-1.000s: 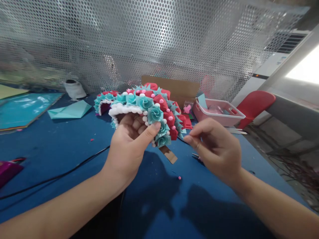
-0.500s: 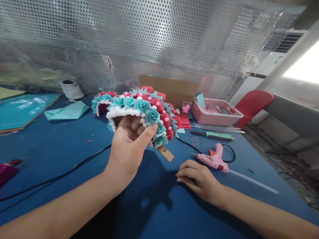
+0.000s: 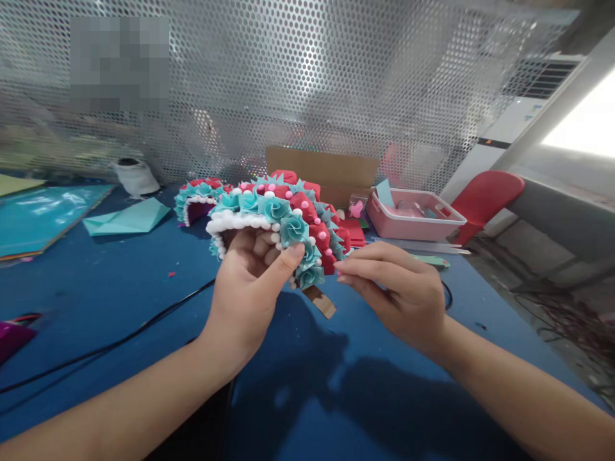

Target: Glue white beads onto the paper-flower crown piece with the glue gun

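Note:
My left hand (image 3: pixel 250 288) grips a curved flower headpiece (image 3: pixel 283 221) covered in teal and red paper flowers, white pearls and pink beads, holding it up above the blue table (image 3: pixel 120 288). The thumb presses a teal flower on its front edge. A brown cardboard tab (image 3: pixel 321 301) sticks out below it. My right hand (image 3: pixel 398 288) is raised beside the headpiece's right end, fingers pinched together at the tips; what they hold is too small to make out.
A second flower piece (image 3: pixel 195 198) lies behind. A pink tray (image 3: pixel 413 214), cardboard (image 3: pixel 321 168), red sheets, teal paper (image 3: pixel 127 216), a foam stack (image 3: pixel 43 214) and a black cable (image 3: pixel 120 339) sit on the table. Perforated metal screen at the back; a red chair (image 3: pixel 487 195) at right.
My right hand went down to the table beside the pink glue gun, then rose again with pinched fingers to the headpiece's right end. It now hides the glue gun. My left hand stayed put.

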Available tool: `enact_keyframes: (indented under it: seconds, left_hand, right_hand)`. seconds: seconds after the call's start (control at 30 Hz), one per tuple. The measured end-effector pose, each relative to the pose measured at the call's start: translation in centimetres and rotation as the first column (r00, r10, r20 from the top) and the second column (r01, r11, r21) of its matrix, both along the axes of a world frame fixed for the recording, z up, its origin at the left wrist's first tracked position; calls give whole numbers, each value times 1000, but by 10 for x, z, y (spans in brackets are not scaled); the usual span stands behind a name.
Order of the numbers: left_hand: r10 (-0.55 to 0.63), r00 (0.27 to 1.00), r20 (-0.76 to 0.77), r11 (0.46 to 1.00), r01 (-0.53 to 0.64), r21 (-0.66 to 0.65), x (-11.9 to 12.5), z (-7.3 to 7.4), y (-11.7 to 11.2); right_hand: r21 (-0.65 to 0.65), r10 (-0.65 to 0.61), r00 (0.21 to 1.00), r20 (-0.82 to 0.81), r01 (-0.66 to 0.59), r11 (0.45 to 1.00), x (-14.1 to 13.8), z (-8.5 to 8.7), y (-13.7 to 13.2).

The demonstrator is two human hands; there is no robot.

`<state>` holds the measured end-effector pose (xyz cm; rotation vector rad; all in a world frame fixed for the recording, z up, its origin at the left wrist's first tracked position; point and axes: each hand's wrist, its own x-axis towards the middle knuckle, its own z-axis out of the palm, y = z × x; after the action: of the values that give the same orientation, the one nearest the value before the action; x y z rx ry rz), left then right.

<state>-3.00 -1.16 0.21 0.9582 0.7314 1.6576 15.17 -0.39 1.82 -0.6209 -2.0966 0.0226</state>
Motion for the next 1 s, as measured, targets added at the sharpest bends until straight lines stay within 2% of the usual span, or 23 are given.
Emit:
enact_keyframes:
  seconds: [0.17, 0.53, 0.8, 1.0]
  left_hand:
    - [4, 1000, 11, 1000, -4, 2, -1, 1, 0]
    - [-5, 1000, 3, 1000, 5, -11, 0, 1, -1]
    - [-11, 1000, 3, 1000, 11, 24, -1, -2, 1]
    - [-26, 1000, 10, 1000, 25, 13, 0, -3, -1]
  right_hand:
    - [6, -21, 999, -40, 21, 1000, -8, -3, 2]
    - [38, -64, 997, -31, 65, 997, -7, -4, 3]
    - [-165, -76, 992, -103, 59, 985, -6, -6, 5]
    - [-208, -121, 984, -131, 92, 974, -7, -7, 6]
